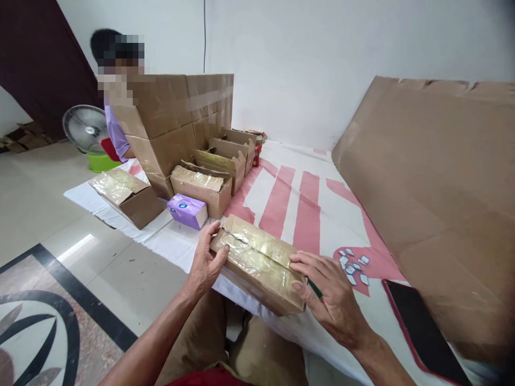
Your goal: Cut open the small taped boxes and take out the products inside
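A small cardboard box [257,254] with shiny clear tape over its top lies at the near table edge, in front of my lap. A seam runs lengthwise along its top flaps. My left hand [210,257] grips the left end, thumb on the top and fingers around the far corner. At the right end, my right hand [328,292] holds the box with its fingers and thumb on the taped top. A thin dark green object [315,288] sticks out by my right palm; its kind is not clear.
A purple tissue pack [187,210] and another taped box [125,195] stand left. Behind are open cartons [203,185] and stacked large boxes [161,107], with a person beyond. Right are small white packets [351,269], a phone [422,327] and a large cardboard sheet [438,187].
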Motion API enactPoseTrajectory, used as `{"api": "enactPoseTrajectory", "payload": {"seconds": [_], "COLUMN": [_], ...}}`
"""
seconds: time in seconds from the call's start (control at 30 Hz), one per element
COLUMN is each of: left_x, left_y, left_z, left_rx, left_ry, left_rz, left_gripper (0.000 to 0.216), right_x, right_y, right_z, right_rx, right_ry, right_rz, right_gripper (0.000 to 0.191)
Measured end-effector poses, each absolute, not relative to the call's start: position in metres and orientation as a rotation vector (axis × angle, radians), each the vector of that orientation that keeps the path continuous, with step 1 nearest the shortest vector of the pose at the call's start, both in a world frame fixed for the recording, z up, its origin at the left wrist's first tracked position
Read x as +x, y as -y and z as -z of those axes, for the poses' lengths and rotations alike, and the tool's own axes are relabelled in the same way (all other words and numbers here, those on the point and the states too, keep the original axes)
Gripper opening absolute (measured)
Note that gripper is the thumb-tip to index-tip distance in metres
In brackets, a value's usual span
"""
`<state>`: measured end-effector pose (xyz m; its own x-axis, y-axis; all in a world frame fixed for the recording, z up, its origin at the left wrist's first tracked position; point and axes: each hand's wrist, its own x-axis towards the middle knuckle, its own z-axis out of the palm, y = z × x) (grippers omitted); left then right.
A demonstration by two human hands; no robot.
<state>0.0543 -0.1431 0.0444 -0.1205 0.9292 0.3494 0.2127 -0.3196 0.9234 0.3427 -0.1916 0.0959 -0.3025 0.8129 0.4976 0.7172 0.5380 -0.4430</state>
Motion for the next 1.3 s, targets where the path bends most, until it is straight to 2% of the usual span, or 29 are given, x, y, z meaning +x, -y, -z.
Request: {"api": "enactPoseTrajectory", "payload": {"seconds": [0.17, 0.33, 0.4, 0.57, 0.7, 0.8, 1.0, 1.2, 1.3], "left_x": [0.052, 0.052, 0.046, -0.007, -0.073, -0.102, -0.073, -0.039, -0.04], "left_y": [0.153, 0.169, 0.173, 0.174, 0.158, 0.146, 0.159, 0.157, 0.152], "left_z": [-0.034, -0.021, -0.019, -0.019, -0.025, -0.026, 0.001, 0.021, 0.02], "left_rx": [1.367, 1.236, 1.181, 1.036, 1.019, 0.997, 1.177, 1.232, 1.242], "left_ry": [-1.32, -1.213, -1.218, -1.347, -1.542, -1.626, -1.885, -1.828, -1.807], "left_rz": [-1.401, -1.388, -1.449, -1.689, -1.881, -1.947, -1.904, -1.752, -1.759], "left_gripper": [0.064, 0.074, 0.077, 0.077, 0.072, 0.073, 0.08, 0.093, 0.092], "right_x": [0.355, 0.363, 0.354, 0.277, 0.197, 0.155, 0.129, 0.137, 0.14], "right_y": [0.205, 0.21, 0.209, 0.187, 0.14, 0.103, 0.077, 0.082, 0.08], "right_z": [-0.068, -0.047, -0.047, -0.063, -0.074, -0.075, -0.067, -0.072, -0.075], "right_rx": [-1.475, -1.37, -1.351, -1.279, -1.089, -0.999, -1.029, -1.089, -1.112], "right_ry": [1.978, 2.045, 2.061, 2.045, 2.007, 1.975, 1.942, 2.006, 2.013], "right_rz": [-0.26, -0.452, -0.435, -0.612, -0.914, -0.97, -0.969, -0.895, -0.896], "right_gripper": [0.037, 0.078, 0.086, 0.076, 0.076, 0.076, 0.075, 0.075, 0.072]}}
